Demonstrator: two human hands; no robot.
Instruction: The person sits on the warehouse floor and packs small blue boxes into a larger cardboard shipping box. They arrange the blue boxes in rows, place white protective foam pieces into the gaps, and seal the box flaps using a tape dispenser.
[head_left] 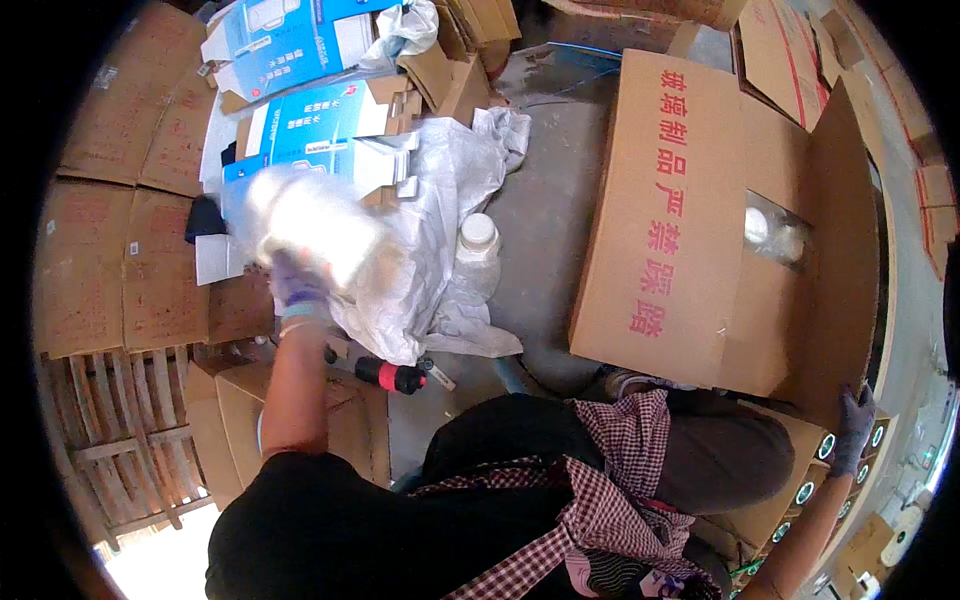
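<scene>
My left hand (297,280), in a purplish glove, grips a whitish, roughly cylindrical container (318,228) smeared by motion. It is over blue-and-white printed cartons (312,118) and a white woven sack (440,190). Just right of it, a clear jar with a white lid (478,250) rests on the sack. At the far right, my gloved right hand (856,420) closes on the near edge of an open flap of the large cardboard box (655,230). Inside that box, through the opening, clear jars with pale lids (772,234) show in part.
Stacked brown cartons (110,250) line the left, above a wooden pallet (120,440). A black-and-red cylindrical item (390,376) lies near the sack. Beside my right knee stands a carton with several round, pale-rimmed openings (805,492). More cardboard (780,55) is behind the box.
</scene>
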